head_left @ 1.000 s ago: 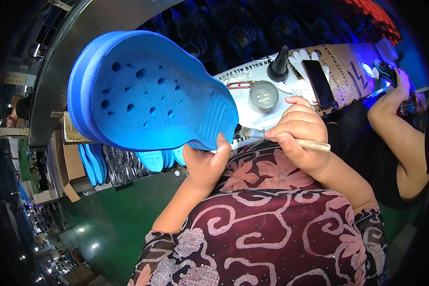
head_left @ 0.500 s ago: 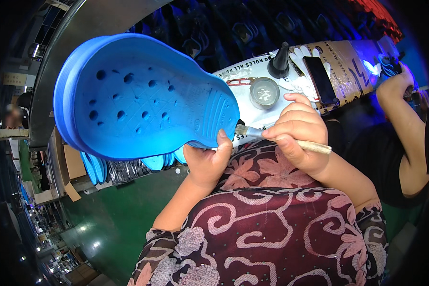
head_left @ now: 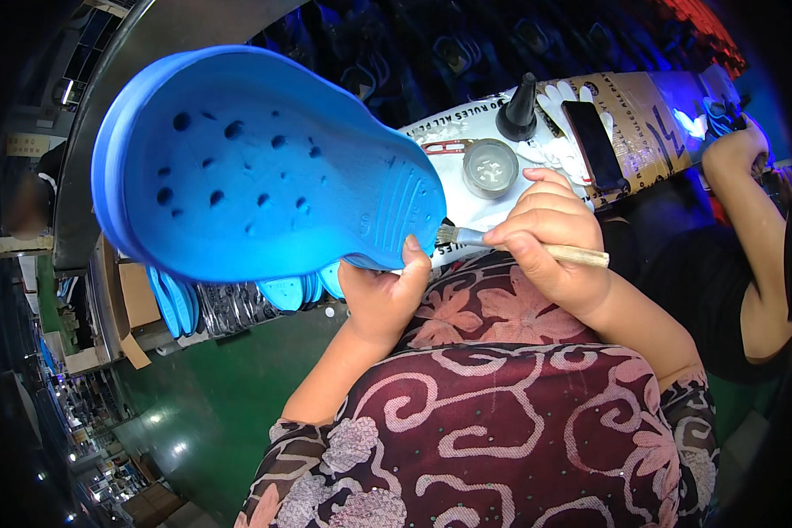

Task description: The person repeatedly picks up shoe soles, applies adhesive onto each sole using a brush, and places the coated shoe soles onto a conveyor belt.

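Observation:
A large blue foam clog [head_left: 255, 167] with round holes fills the upper left. My left hand [head_left: 383, 295] grips its narrow end, thumb on top and the other fingers hidden beneath. Between the thumb and fingers of my right hand [head_left: 554, 238] is a paintbrush [head_left: 581, 255] with a pale wooden handle and a metal band. Its bristles touch or nearly touch the rim of that narrow end. Just beyond my right hand stands a small round container [head_left: 490, 169] with something clear or greyish inside.
A black cone-shaped nozzle bottle [head_left: 517, 110], a white glove [head_left: 559, 110], a dark phone [head_left: 594, 145] and a red cutter-like tool [head_left: 446, 147] lie on the worktop. At right, a co-worker's arm [head_left: 752, 207] reaches over a blue item. More blue foam pieces [head_left: 174, 299] sit below the clog.
The clog has shifted slightly up and left, its narrow end tilting a little. The brush stays at the rim, with its tip slightly higher. The co-worker's hand has moved slightly.

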Demonstrator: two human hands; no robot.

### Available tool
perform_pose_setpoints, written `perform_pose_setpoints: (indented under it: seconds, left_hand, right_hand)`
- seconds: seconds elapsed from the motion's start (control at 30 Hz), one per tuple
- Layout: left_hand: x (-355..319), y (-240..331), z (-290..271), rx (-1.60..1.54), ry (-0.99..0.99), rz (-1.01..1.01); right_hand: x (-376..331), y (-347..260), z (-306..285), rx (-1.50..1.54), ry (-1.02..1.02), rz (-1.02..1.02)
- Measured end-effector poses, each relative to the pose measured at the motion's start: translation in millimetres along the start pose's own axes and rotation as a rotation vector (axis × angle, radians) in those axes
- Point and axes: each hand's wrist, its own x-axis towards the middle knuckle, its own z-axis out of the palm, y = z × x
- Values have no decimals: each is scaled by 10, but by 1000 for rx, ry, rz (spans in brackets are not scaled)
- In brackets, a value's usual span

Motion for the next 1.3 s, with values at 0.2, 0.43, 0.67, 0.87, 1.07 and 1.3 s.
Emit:
perform_pose_setpoints:
  seconds: [0.2, 0.43, 0.67, 0.87, 1.07, 1.3]
  left_hand:
    - [-21, -166, -215, 181, -224, 137]
    - [166, 147, -174, 80, -59, 3]
    - [668, 1072, -305, -538, -752, -589]
    - [1438, 1540, 1281, -487, -1229, -459]
    - [2228, 2088, 2778, -951, -857, -395]
    - [1440, 1032, 1784, -614, -920, -462]
  right_hand:
    - [-19, -13, -145, -116, -2, -32]
    - [-97, 59, -392, -53, 135, 39]
    - [-438, 238, -593, -9, 275, 212]
    - [-705, 348, -801, 45, 474, 303]
    - [-828, 392, -1008, 55, 445, 401]
    - [-1004, 642, -985, 267, 469, 490]
